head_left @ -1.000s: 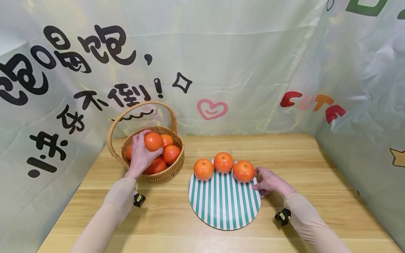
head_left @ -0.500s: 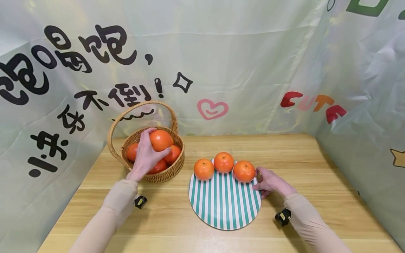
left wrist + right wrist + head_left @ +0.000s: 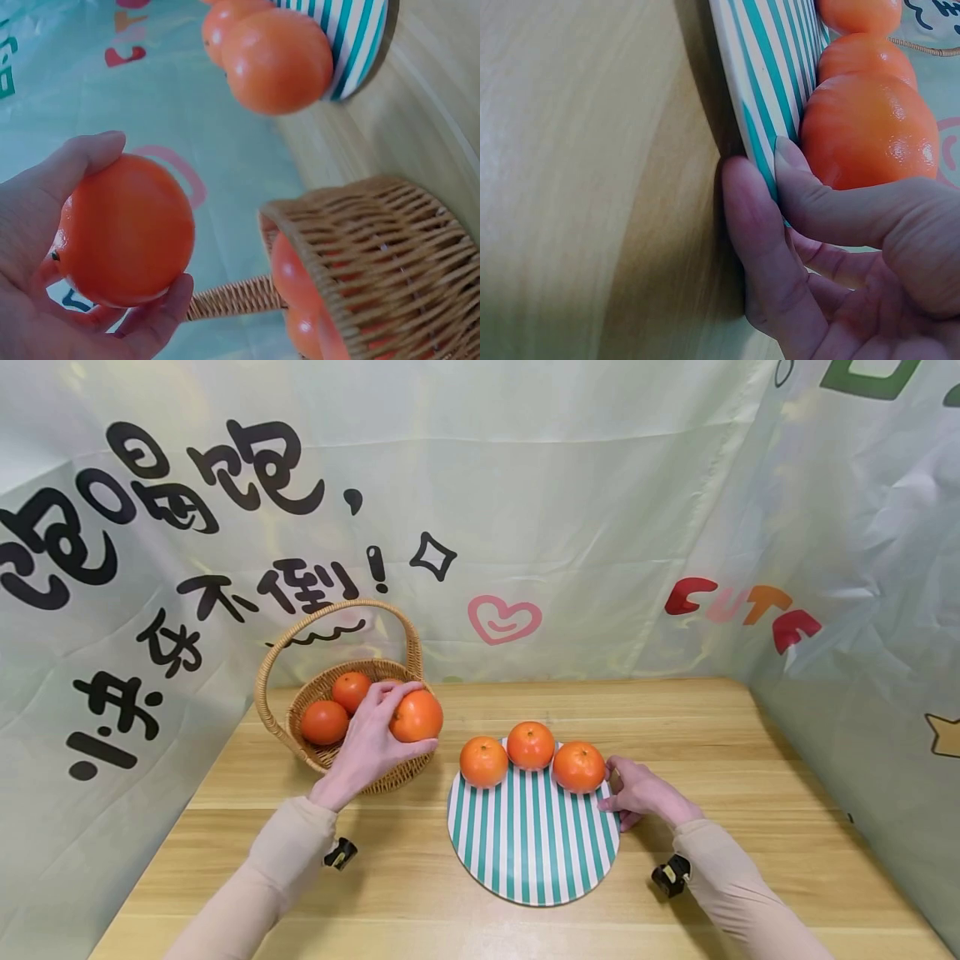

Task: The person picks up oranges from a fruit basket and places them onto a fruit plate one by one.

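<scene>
My left hand (image 3: 367, 739) grips an orange (image 3: 416, 716) at the right rim of the wicker basket (image 3: 397, 774). In the left wrist view, thumb and fingers curl round this orange (image 3: 131, 232), outside the basket's mouth. Several more oranges (image 3: 325, 722) lie in the basket, one partly hidden behind my left hand. My right hand (image 3: 641, 789) pinches the right edge of a round green-and-white striped plate (image 3: 532, 852). The right wrist view shows the thumb on top of the plate (image 3: 761, 82) and a finger beneath. Three oranges (image 3: 530, 745) sit along the plate's far edge.
The basket's tall hoop handle (image 3: 360, 603) arches over its opening. A wooden table (image 3: 390, 893) carries basket and plate. Pale printed cloth walls (image 3: 600, 527) rise at its back and sides. A small black device (image 3: 670, 875) hangs at each wrist.
My left hand has moved right and toward me, carrying the orange from above the basket's middle to its right rim. My right hand, the plate and its three oranges have stayed still.
</scene>
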`<action>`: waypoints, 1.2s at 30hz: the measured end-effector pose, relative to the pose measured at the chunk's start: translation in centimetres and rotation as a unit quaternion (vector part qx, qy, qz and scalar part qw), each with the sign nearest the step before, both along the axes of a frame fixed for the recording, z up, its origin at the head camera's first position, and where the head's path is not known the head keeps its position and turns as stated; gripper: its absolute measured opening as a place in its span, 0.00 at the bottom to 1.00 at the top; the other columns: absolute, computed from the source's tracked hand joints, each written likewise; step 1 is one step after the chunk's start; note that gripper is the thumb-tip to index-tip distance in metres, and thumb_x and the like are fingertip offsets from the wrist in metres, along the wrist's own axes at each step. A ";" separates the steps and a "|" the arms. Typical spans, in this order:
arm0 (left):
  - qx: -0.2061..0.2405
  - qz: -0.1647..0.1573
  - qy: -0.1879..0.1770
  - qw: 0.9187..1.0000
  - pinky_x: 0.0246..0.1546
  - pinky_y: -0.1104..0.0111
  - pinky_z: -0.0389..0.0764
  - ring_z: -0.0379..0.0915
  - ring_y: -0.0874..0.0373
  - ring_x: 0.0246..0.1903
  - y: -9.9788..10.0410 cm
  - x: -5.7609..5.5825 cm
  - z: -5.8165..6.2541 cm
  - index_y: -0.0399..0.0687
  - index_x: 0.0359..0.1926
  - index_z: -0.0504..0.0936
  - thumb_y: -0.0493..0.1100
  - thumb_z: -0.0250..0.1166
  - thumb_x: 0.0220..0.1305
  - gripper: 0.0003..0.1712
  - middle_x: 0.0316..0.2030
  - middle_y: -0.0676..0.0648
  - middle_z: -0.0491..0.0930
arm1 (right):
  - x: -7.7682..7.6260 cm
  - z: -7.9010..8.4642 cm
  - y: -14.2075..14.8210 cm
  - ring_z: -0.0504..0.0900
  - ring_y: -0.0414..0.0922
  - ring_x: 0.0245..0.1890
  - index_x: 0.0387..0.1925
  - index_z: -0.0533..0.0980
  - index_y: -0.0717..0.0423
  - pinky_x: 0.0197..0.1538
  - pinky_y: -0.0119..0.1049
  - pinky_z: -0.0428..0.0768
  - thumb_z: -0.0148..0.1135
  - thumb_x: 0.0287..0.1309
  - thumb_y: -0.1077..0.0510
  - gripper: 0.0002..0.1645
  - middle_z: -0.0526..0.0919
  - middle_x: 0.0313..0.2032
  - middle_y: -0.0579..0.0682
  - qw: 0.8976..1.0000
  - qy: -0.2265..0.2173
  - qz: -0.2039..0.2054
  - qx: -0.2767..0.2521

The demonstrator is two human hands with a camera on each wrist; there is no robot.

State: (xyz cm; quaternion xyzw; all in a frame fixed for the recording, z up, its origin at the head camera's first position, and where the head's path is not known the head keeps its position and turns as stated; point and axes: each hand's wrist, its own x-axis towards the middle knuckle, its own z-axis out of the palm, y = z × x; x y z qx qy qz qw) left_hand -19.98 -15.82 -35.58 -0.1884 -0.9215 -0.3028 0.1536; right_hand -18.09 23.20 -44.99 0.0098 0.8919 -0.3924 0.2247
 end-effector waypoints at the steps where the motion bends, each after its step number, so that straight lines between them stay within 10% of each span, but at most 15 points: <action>1: -0.003 -0.004 0.002 1.000 0.52 0.45 0.76 0.71 0.42 0.54 0.1 0.1 0.0 0.53 0.64 0.76 0.50 0.82 0.44 0.44 0.57 0.39 0.69 | 0.0 0.0 0.0 0.79 0.45 0.19 0.52 0.65 0.65 0.24 0.39 0.84 0.68 0.58 0.68 0.26 0.75 0.30 0.58 1.000 0.001 0.001 0.000; 36: -0.103 -0.111 -0.057 0.987 0.50 0.55 0.79 0.73 0.51 0.49 4.2 4.8 -2.8 0.51 0.59 0.74 0.55 0.81 0.43 0.42 0.50 0.46 0.72 | 0.0 0.1 -0.1 0.79 0.46 0.20 0.53 0.64 0.65 0.25 0.39 0.84 0.68 0.58 0.68 0.26 0.74 0.32 0.57 1.000 -0.008 -0.008 0.002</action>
